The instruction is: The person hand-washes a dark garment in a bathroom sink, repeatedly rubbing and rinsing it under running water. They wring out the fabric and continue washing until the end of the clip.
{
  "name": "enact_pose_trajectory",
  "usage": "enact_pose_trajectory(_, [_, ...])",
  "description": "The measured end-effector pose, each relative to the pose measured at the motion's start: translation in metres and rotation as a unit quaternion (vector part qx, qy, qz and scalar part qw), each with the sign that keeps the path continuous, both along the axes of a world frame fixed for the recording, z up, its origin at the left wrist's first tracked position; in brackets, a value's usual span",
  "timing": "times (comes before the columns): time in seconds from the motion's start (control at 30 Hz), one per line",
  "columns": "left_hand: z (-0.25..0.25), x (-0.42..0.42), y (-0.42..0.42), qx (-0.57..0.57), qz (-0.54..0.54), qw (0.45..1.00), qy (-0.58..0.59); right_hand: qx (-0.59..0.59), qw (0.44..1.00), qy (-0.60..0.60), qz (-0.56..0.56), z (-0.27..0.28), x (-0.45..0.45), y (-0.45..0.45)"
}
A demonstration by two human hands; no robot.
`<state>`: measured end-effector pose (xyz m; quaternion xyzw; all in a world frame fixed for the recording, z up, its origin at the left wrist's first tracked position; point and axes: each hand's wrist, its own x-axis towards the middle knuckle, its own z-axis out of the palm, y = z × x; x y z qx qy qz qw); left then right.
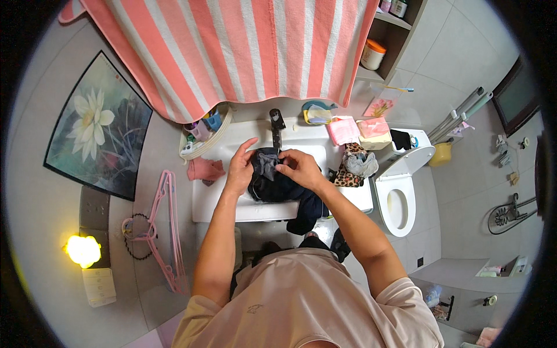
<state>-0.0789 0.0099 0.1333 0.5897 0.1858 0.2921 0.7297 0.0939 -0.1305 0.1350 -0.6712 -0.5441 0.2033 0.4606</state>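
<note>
Dark wet clothing [274, 187] lies bunched in the white washbasin [209, 209], and part of it hangs over the front rim. My left hand [240, 167] is at the left side of the cloth, thumb touching it, its fingers apart. With thumb and fingers my right hand [299, 168] pinches a grey inside part of the clothing [266, 164]. Just behind both hands stands the black faucet [276, 126]. A pink cloth [205, 169] rests on the basin's left side. On its right side lie a leopard-print cloth [349, 174] and a pale grey cloth [361, 163].
A striped towel [261, 48] hangs over the back of the basin. A corner basket [217, 139] holds toiletries at the left. Pink hangers [167, 230] hang on the left wall. Right of the basin is a toilet [396, 204] with its lid up.
</note>
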Motion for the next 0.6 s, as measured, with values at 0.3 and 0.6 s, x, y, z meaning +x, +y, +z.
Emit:
enact_pose_trajectory(0.3, [-0.003, 0.002, 0.001, -0.013, -0.021, 1.000, -0.007, 0.000, 0.987, 0.159, -0.029, -0.007, 0.005, 0.015])
enact_pose_trajectory(0.6, [-0.038, 0.024, -0.002, 0.369, 0.031, 0.883, 0.288, -0.053, 0.993, 0.035, -0.098, -0.035, 0.049, 0.004])
